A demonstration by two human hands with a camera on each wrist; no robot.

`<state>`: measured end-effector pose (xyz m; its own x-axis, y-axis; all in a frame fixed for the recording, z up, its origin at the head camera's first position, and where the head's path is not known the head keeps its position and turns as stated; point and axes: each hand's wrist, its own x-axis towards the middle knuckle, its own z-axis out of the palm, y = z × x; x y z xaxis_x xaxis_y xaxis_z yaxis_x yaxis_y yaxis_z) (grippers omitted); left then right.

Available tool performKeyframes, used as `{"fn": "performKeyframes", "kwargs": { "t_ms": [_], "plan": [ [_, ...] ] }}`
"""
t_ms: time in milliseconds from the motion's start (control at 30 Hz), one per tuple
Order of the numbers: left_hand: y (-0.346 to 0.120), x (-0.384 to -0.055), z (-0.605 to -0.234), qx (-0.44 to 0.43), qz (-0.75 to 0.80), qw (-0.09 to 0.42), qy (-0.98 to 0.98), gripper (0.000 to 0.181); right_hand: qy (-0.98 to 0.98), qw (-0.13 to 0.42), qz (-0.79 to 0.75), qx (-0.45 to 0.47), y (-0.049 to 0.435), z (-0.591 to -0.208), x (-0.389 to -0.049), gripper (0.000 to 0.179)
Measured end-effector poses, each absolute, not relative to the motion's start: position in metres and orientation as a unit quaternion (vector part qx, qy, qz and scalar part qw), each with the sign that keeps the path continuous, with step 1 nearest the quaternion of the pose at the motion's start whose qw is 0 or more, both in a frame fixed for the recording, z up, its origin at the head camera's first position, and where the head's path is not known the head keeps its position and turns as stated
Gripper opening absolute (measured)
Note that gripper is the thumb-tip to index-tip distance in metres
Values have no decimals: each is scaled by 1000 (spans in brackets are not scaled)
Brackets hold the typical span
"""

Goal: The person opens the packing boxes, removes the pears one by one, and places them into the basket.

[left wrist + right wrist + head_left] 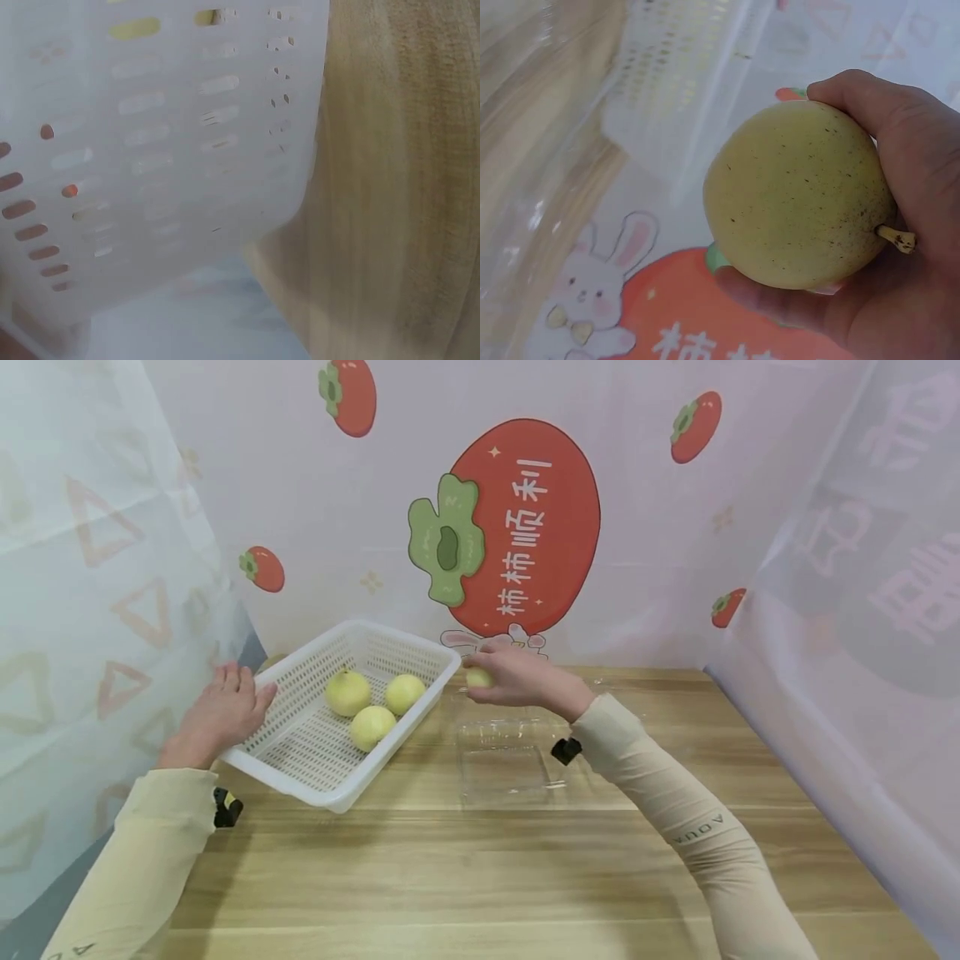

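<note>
In the head view my right hand [513,675] is beside the right far corner of a white slotted plastic basket [303,793], above clear plastic containers [502,768]. It grips a pale yellow pear [795,195], thumb and fingers on opposite sides; the right wrist view shows the pear's dark specks and short stem by the palm. My left hand [225,706] is at the basket's left rim, fingers extended and thumb toward the rim. Inside the basket lie three more pears: one at the back [348,693], one at the right [405,693], one in front [372,728].
The wooden table [450,877] runs up to a printed cloth [645,585] at the back, with more cloth at both sides. A round yellowish thing [274,660] peeks out behind the basket's left far side. The containers sit right of the basket.
</note>
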<state>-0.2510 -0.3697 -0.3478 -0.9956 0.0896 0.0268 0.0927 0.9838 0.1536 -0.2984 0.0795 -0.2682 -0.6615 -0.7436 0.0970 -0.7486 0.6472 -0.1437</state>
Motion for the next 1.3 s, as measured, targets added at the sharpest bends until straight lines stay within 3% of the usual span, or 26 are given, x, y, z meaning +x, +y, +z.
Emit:
{"fn": "performKeyframes", "kwargs": {
  "t_ms": [500,1300],
  "plan": [
    [-370,-249,-346,-47,-71,0,-996,83,-890,21,107,442,-4,-253,-295,44],
    [-369,-249,-347,-44,-72,4,-996,83,-845,-50,106,522,-112,-310,-289,42]
  ]
}}
